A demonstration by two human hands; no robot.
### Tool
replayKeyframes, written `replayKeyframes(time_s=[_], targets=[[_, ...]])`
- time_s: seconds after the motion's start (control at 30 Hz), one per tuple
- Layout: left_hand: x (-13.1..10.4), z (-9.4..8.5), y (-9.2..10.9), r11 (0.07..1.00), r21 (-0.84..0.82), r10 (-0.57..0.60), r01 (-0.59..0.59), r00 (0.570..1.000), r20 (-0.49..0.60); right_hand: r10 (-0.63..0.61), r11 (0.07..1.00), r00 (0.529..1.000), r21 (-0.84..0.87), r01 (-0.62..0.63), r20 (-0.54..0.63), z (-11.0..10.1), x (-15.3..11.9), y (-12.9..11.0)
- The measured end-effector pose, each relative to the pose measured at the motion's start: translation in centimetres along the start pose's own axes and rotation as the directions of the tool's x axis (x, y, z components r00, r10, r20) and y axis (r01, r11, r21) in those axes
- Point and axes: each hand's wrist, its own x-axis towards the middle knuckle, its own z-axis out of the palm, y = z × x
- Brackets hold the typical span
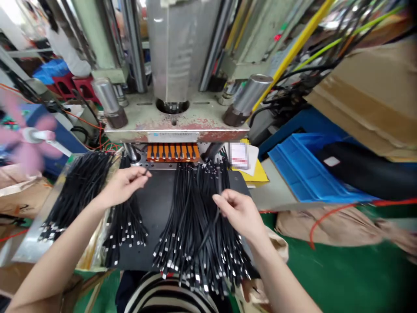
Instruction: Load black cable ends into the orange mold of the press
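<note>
My left hand (125, 184) is closed in a pinch above the left side of the black work plate (156, 204), near the press; a small dark piece shows at its fingertips. My right hand (239, 211) pinches a black cable (213, 221) over the large bundle of black cables (189, 217). These cables have small metal ends and fan toward the front edge. Another bundle (125, 221) lies below my left hand, and a third (80, 187) sits at the far left. Several black cable ends rest in an orange fixture (172, 152) under the press.
The metal press (176, 119) stands directly ahead with two posts. A pink fan (31, 134) is at left. Blue trays (306, 169), a cardboard box (368, 100) and a yellow item with white cards (257, 174) are at right. A person in white sits at back left.
</note>
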Motion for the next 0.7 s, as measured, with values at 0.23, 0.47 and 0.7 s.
replayKeyframes(time_s=[0.23, 0.47, 0.7], targets=[[0.5, 1.2, 7.8, 0.961, -0.167, 0.198, -0.219, 0.971, -0.134, -0.384, 0.893, 0.909, 0.318, 0.32, 0.162, 3.1, -0.2, -7.4], [1.8, 1.6, 9.1, 0.928, -0.301, 0.232, -0.222, 0.973, -0.002, -0.483, 0.829, 0.875, 0.335, 0.448, 0.025, 4.4, 2.2, -8.7], [2.3, 2.4, 7.8, 0.94, -0.23, 0.247, -0.253, 0.967, -0.055, -0.412, 0.87, 0.909, 0.321, 0.374, 0.06, 5.3, 3.1, -9.5]])
